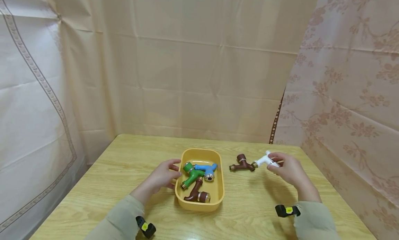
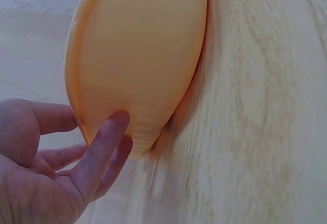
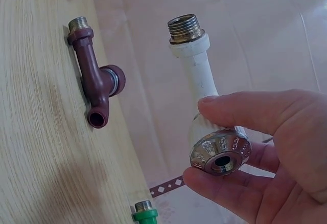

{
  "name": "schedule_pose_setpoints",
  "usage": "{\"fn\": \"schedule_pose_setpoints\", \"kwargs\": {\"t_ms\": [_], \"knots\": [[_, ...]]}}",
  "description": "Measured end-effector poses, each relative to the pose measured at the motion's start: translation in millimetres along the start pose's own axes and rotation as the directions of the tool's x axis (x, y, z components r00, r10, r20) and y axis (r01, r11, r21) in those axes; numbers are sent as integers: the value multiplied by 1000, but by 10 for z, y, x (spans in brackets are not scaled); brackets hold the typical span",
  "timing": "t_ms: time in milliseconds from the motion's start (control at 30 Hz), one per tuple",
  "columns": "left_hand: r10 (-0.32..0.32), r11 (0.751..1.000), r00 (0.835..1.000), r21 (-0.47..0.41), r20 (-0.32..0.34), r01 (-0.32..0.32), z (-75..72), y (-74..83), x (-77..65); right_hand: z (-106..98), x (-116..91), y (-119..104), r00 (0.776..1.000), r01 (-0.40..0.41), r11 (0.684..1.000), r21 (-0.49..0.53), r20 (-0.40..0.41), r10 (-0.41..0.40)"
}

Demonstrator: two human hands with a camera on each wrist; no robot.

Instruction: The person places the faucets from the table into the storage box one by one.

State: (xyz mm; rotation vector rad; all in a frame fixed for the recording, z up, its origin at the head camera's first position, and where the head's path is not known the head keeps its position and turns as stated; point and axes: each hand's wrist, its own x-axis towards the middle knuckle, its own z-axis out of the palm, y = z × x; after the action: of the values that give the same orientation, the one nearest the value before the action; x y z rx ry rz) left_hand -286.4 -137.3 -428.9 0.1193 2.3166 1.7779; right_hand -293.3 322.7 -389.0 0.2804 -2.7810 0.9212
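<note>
Head view: the right hand (image 1: 290, 169) pinches the white tap (image 1: 263, 160) above the table (image 1: 249, 212), just right of a brown tap (image 1: 244, 166) lying there. The left hand (image 1: 160, 177), loosely spread, is at the left wall of the tray (image 1: 199, 207), which holds a green tap (image 1: 194, 175), a blue tap (image 1: 208, 170) and, at its near end, a second brown tap (image 1: 194, 196).

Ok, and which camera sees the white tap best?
The right wrist view: the white tap looks big and close there, with its threaded end and metal ring clear. The head view shows it small, partly covered by the right hand. The left wrist view misses it completely.
</note>
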Motion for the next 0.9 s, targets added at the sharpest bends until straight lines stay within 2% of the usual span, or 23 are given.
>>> {"fn": "schedule_pose_setpoints", "kwargs": {"t_ms": [633,900], "knots": [[2,1000,1000,4,-2,-2,0,-2,1,202,159,-279,994,81,996,-38,77,-78],[-3,1000,1000,7,4,3,1,4,0,313,257,-423,986,122,993,-2,114,-121]]}}
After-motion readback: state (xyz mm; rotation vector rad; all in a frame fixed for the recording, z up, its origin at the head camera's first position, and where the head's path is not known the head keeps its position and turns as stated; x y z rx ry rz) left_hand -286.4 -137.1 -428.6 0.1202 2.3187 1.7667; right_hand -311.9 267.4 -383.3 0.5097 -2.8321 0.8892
